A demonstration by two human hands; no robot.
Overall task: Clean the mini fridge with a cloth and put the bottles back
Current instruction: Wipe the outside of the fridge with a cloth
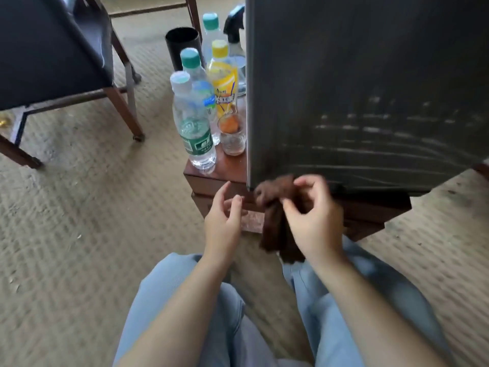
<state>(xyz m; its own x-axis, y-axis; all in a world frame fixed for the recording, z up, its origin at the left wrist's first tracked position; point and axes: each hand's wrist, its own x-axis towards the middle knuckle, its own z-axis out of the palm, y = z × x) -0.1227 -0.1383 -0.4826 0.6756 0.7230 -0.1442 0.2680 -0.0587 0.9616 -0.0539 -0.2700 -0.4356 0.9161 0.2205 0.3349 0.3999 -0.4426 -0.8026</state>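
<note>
Items as I logged them from the head camera:

1. Mini fridge (pixel 357 88): dark grey, door closed, and pale horizontal streaks ran across its lower half. It stood on a low wooden table (pixel 211 178) and took up all but the left edge.
2. Cloth (pixel 272 223): brown and bunched at the top, right at the fridge's lower left corner. The rest hung down past the table's front edge. I could not tell whether it touched the door.
3. Bottles, grouped on the table's left edge beside the fridge: a clear water bottle with a green label (pixel 195 128) at the front corner, a teal-capped bottle (pixel 197 72) behind it, a yellow-capped orange drink (pixel 225 86), and another teal-capped bottle (pixel 211 30) furthest back.
4. Right hand (pixel 309 218): raised before the table's front edge, with thumb and curled fingertips pinching the bunched top of the cloth.
5. Left hand (pixel 225 215): just left of the cloth, palm turned inward, fingers loosely bent and slightly apart, holding nothing.
6. Also on the left edge: a small glass (pixel 232 139) and a spray bottle (pixel 235 35).
</note>
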